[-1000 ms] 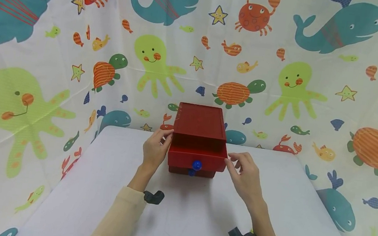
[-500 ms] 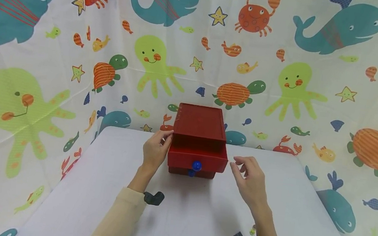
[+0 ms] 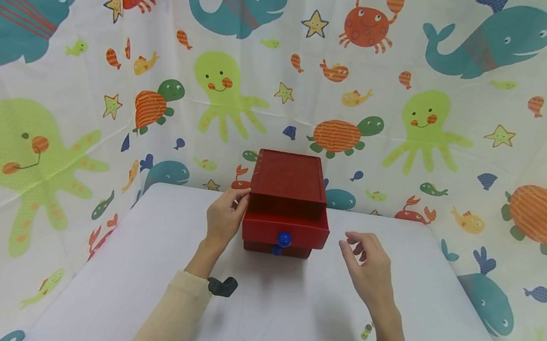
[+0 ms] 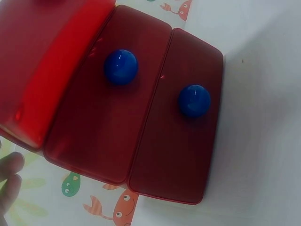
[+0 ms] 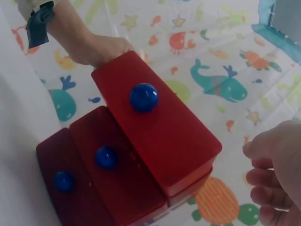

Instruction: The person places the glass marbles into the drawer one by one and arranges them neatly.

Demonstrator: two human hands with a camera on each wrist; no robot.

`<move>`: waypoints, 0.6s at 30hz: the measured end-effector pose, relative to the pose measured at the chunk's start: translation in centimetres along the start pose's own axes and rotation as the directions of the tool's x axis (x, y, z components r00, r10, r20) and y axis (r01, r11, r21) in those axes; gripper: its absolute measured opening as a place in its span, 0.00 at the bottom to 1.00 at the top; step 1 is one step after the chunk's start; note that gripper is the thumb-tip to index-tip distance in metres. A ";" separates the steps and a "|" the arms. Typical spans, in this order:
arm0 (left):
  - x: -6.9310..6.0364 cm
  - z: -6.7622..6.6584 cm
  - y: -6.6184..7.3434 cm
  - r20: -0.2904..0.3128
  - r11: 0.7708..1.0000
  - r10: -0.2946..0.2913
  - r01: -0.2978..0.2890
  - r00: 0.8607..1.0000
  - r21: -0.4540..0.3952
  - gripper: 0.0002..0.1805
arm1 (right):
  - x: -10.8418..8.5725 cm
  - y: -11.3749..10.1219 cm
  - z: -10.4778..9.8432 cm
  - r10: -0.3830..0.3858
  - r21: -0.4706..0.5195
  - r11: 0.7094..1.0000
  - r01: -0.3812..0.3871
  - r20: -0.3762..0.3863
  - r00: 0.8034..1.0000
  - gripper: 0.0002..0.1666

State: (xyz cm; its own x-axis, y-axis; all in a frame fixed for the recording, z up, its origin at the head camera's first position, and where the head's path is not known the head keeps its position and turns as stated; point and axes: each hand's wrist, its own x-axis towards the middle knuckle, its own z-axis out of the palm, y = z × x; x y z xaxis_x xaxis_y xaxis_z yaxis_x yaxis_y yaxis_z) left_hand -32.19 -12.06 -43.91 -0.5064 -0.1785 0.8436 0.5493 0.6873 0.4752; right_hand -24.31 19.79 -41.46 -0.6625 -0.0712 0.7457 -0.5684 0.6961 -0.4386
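A small red drawer cabinet stands at the back of the white table. Its top drawer is pulled out and bears a round blue knob. The two lower drawers, also with blue knobs, look closed in the left wrist view, the bottom drawer being nearest the table. My left hand touches the cabinet's left side with its fingertips. To the right of the drawer, my right hand hovers apart from it, fingers loosely bent, holding nothing. The drawer's inside is dark, its contents hidden.
A small yellow-green thing lies on the white table near the right wrist, too small to identify. A white sheet printed with sea animals hangs directly behind and beside the table.
My right hand has drawn away from the drawer's right edge, rightward and toward me, uncovering the small yellow-green thing. The left hand, cabinet and pulled-out drawer keep their places.
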 end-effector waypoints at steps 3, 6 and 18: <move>-0.1 0.0 -0.1 -0.009 1.000 0.005 -0.006 1.000 -0.003 0.09 | -0.3 0.3 -0.2 0.009 -0.003 1.000 -0.009 0.001 1.000 0.15; 0.0 0.0 -0.1 -0.018 1.000 0.011 -0.011 1.000 -0.004 0.09 | -0.5 0.6 -0.4 0.017 -0.007 1.000 -0.017 0.004 1.000 0.15; -0.1 -0.1 0.2 0.005 1.000 0.000 0.000 1.000 -0.001 0.09 | -1.6 1.5 -1.1 0.047 -0.019 0.999 -0.048 -0.004 0.999 0.16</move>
State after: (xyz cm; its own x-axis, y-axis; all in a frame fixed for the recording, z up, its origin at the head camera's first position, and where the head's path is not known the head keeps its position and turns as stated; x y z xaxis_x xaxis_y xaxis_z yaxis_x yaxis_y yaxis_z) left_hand -32.02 -12.00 -43.85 -0.5099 -0.1751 0.8422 0.5496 0.6869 0.4755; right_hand -23.60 21.70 -42.78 -0.6866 -0.0348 0.7262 -0.5270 0.7120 -0.4640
